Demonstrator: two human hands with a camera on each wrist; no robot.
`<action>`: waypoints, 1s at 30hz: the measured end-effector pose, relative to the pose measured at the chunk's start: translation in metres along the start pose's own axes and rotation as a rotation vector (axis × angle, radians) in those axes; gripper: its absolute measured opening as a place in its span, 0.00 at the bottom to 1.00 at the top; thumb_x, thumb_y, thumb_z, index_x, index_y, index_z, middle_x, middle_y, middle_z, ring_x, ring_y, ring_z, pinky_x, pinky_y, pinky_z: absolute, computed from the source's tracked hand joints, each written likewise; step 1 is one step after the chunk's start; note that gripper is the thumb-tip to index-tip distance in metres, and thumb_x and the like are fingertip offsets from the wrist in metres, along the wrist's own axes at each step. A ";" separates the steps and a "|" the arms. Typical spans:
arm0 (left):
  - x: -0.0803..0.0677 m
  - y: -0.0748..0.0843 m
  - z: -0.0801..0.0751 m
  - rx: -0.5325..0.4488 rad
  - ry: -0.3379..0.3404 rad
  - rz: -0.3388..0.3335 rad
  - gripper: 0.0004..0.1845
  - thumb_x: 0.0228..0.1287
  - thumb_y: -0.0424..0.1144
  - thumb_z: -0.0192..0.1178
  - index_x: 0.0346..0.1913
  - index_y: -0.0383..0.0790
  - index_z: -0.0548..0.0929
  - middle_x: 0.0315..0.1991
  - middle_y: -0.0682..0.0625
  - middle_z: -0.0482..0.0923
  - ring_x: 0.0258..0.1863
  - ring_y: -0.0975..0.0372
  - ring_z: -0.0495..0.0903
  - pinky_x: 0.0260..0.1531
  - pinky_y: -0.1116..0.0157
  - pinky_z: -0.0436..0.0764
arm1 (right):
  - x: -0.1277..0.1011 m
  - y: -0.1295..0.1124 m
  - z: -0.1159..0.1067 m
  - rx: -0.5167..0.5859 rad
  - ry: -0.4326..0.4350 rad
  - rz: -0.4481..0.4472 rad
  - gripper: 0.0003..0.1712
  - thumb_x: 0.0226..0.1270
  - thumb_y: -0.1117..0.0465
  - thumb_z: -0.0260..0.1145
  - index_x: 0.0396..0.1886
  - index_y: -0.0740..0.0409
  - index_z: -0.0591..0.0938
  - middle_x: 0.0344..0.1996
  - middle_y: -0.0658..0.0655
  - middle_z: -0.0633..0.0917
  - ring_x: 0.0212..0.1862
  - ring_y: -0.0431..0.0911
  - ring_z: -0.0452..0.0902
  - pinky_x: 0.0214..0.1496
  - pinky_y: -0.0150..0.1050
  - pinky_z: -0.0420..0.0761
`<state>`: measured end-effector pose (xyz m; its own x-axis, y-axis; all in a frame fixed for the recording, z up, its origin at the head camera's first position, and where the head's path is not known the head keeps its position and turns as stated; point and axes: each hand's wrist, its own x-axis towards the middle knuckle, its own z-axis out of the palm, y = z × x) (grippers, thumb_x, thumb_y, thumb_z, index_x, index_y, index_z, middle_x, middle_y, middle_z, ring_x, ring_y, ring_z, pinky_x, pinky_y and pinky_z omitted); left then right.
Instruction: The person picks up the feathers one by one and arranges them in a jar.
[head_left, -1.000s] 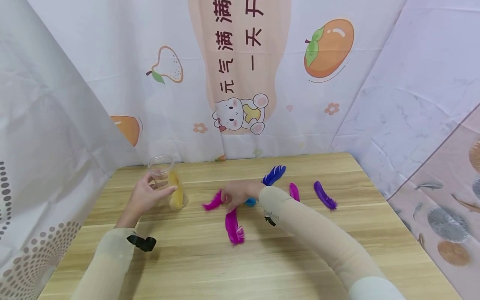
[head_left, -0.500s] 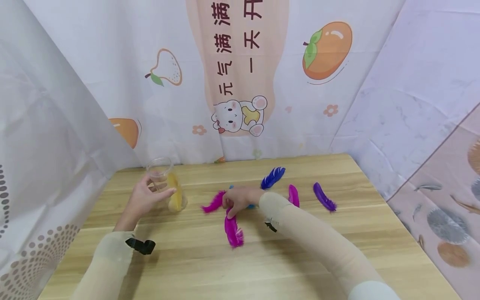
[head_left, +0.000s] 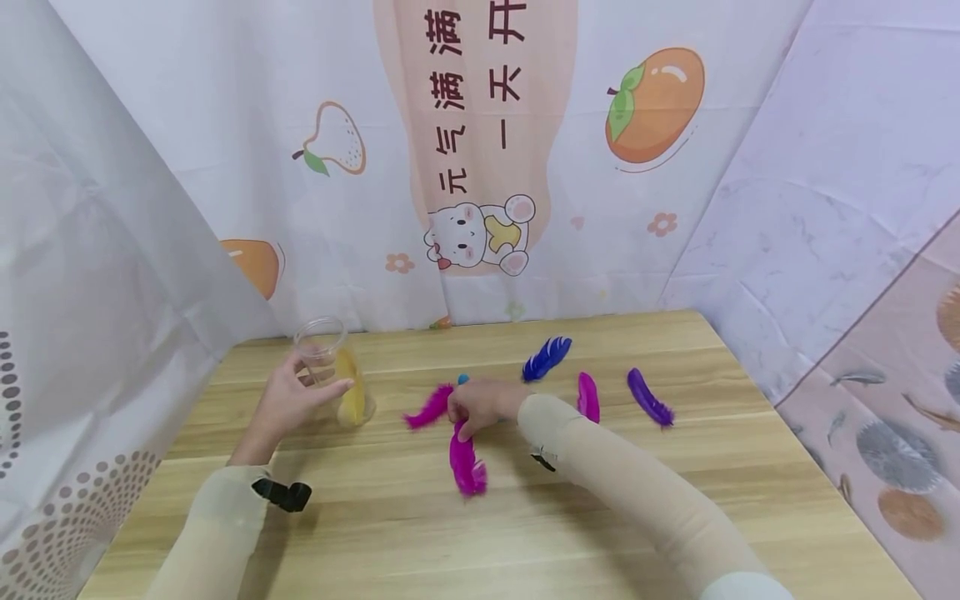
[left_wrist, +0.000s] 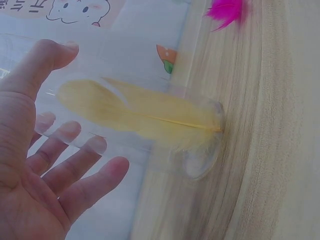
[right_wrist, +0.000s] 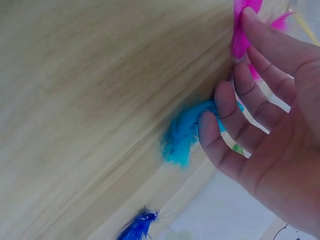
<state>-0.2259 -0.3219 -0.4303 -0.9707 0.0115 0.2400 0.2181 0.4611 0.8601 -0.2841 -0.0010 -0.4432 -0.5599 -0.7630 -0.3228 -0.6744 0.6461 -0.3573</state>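
Observation:
My left hand (head_left: 287,398) grips a tall clear plastic cup (head_left: 318,348), thumb on one side and fingers round the other, at the table's left. A yellow feather (left_wrist: 150,112) stands inside it, its quill end at the base. Near the middle of the table, my right hand (head_left: 483,404) pinches the upper end of a magenta feather (head_left: 467,468) between thumb and forefinger. Another magenta feather (head_left: 431,407) lies just left of that hand. Beneath its other fingers is a light blue feather (right_wrist: 187,130), mostly hidden by the hand in the head view.
Right of the right hand lie a dark blue feather (head_left: 547,358) with white streaks, a pink feather (head_left: 588,397) partly behind the forearm, and a purple feather (head_left: 649,398). A printed curtain (head_left: 360,242) hangs along the back edge of the wooden table (head_left: 375,533).
My right hand has moved slightly toward me, from beside the left magenta feather onto the end of the nearer one, which it now pinches. The left hand and cup stay in place.

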 end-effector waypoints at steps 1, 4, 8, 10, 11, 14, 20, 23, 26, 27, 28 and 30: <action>0.000 0.000 0.000 -0.005 -0.001 -0.003 0.35 0.59 0.35 0.76 0.64 0.30 0.68 0.58 0.34 0.75 0.56 0.40 0.79 0.48 0.71 0.82 | -0.001 0.000 0.000 0.006 -0.001 0.007 0.10 0.61 0.54 0.78 0.36 0.50 0.84 0.32 0.43 0.81 0.37 0.36 0.74 0.44 0.30 0.77; 0.000 0.000 0.000 -0.018 -0.002 -0.017 0.35 0.60 0.36 0.75 0.65 0.30 0.68 0.59 0.33 0.74 0.56 0.39 0.79 0.46 0.73 0.82 | -0.002 -0.001 0.000 0.014 -0.003 0.020 0.10 0.62 0.54 0.77 0.34 0.50 0.84 0.29 0.43 0.79 0.35 0.37 0.73 0.41 0.30 0.76; 0.000 0.000 0.000 -0.022 -0.002 -0.028 0.36 0.60 0.36 0.75 0.66 0.31 0.68 0.60 0.33 0.74 0.56 0.39 0.79 0.44 0.73 0.82 | -0.001 0.000 0.002 0.007 -0.002 0.019 0.09 0.63 0.54 0.77 0.31 0.48 0.84 0.28 0.42 0.79 0.34 0.36 0.72 0.40 0.30 0.75; 0.000 -0.001 0.000 -0.021 -0.002 -0.030 0.36 0.59 0.35 0.75 0.66 0.31 0.67 0.60 0.33 0.73 0.56 0.38 0.78 0.44 0.73 0.83 | 0.000 0.001 0.002 -0.001 -0.002 0.013 0.09 0.63 0.54 0.77 0.30 0.47 0.84 0.28 0.42 0.79 0.34 0.36 0.72 0.40 0.29 0.75; 0.000 -0.001 0.000 -0.018 -0.003 -0.029 0.36 0.59 0.35 0.75 0.66 0.31 0.67 0.60 0.32 0.74 0.56 0.38 0.79 0.43 0.73 0.83 | 0.000 0.001 0.003 -0.002 -0.003 0.013 0.09 0.63 0.54 0.77 0.30 0.47 0.84 0.28 0.42 0.79 0.34 0.36 0.72 0.40 0.29 0.75; 0.000 0.000 0.000 -0.009 -0.001 -0.027 0.36 0.59 0.36 0.76 0.66 0.31 0.67 0.59 0.32 0.73 0.56 0.39 0.79 0.43 0.74 0.83 | 0.001 0.001 0.004 -0.011 -0.011 0.010 0.09 0.63 0.54 0.77 0.29 0.46 0.84 0.28 0.41 0.79 0.34 0.35 0.73 0.40 0.29 0.75; 0.000 0.000 0.001 -0.010 -0.002 -0.022 0.36 0.59 0.36 0.76 0.64 0.30 0.68 0.59 0.31 0.74 0.56 0.38 0.79 0.43 0.73 0.83 | 0.001 0.002 0.004 -0.019 -0.020 0.005 0.08 0.64 0.54 0.76 0.29 0.46 0.84 0.28 0.41 0.80 0.35 0.35 0.74 0.41 0.29 0.76; 0.001 0.000 0.001 -0.016 -0.001 -0.031 0.36 0.59 0.37 0.76 0.64 0.30 0.67 0.59 0.32 0.75 0.56 0.37 0.79 0.43 0.72 0.83 | 0.002 0.002 0.003 -0.008 -0.026 0.009 0.08 0.64 0.54 0.76 0.29 0.47 0.84 0.28 0.41 0.80 0.35 0.35 0.74 0.41 0.29 0.76; 0.001 0.001 0.001 -0.020 -0.003 -0.039 0.36 0.59 0.38 0.76 0.64 0.31 0.67 0.58 0.33 0.75 0.57 0.36 0.78 0.43 0.72 0.83 | 0.002 0.002 0.003 -0.011 -0.033 0.011 0.08 0.65 0.55 0.75 0.30 0.47 0.83 0.29 0.41 0.80 0.35 0.35 0.74 0.41 0.29 0.76; 0.001 0.001 0.001 -0.023 -0.004 -0.041 0.36 0.59 0.38 0.76 0.64 0.31 0.67 0.58 0.33 0.75 0.57 0.36 0.78 0.43 0.72 0.83 | 0.003 0.002 0.003 -0.016 -0.037 0.010 0.08 0.66 0.55 0.75 0.30 0.47 0.83 0.29 0.41 0.79 0.36 0.35 0.74 0.42 0.29 0.76; 0.000 0.001 0.001 -0.022 -0.004 -0.045 0.36 0.59 0.38 0.76 0.64 0.31 0.67 0.58 0.34 0.75 0.57 0.36 0.78 0.44 0.72 0.83 | 0.003 0.002 0.002 -0.023 -0.040 0.008 0.08 0.66 0.55 0.74 0.31 0.47 0.83 0.29 0.41 0.79 0.36 0.35 0.74 0.42 0.29 0.75; -0.001 0.002 0.000 -0.017 -0.005 -0.051 0.37 0.59 0.39 0.76 0.64 0.32 0.67 0.59 0.34 0.75 0.57 0.36 0.78 0.44 0.72 0.83 | 0.003 0.002 0.002 -0.038 -0.043 -0.003 0.07 0.67 0.55 0.74 0.31 0.47 0.83 0.29 0.41 0.79 0.36 0.35 0.74 0.42 0.29 0.75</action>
<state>-0.2250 -0.3207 -0.4291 -0.9812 -0.0072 0.1930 0.1696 0.4462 0.8787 -0.2862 -0.0021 -0.4464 -0.5372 -0.7629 -0.3596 -0.6941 0.6421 -0.3254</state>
